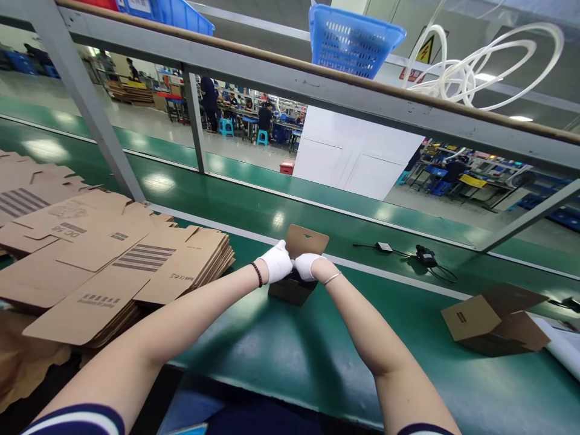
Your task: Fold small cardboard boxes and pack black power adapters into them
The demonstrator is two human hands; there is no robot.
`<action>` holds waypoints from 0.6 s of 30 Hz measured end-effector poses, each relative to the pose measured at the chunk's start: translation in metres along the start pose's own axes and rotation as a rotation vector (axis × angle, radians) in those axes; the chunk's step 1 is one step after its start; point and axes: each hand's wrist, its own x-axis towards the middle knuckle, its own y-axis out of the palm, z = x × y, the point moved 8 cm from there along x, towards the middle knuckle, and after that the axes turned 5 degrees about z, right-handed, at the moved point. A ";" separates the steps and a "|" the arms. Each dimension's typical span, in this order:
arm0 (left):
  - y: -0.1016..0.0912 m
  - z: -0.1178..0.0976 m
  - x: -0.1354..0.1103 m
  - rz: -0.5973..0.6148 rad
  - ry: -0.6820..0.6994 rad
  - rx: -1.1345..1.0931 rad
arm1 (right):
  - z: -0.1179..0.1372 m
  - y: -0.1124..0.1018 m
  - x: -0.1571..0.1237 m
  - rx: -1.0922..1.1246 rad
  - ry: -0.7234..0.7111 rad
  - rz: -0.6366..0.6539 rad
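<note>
A small brown cardboard box (292, 293) stands on the green work surface before me, its top flap (307, 240) with a cut-out slot raised at the back. Over the box's opening, my left hand (277, 262), in a white glove, is closed with the fingers curled. My right hand (307, 266), also white-gloved, is curled beside it, nearly touching. Something dark shows below the hands in the opening, too covered to name. What the fingertips grip is hidden.
Flattened printed cartons (149, 257) are stacked at left. An open box (480, 320) lies at right. A black adapter with cable (426, 257) sits on the green belt beyond the pale strip. A metal shelf frame (272, 72) holding a blue basket (353, 39) crosses above.
</note>
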 end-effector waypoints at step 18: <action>0.013 0.000 -0.038 0.168 0.036 0.084 | 0.017 -0.002 0.006 0.054 -0.089 -0.254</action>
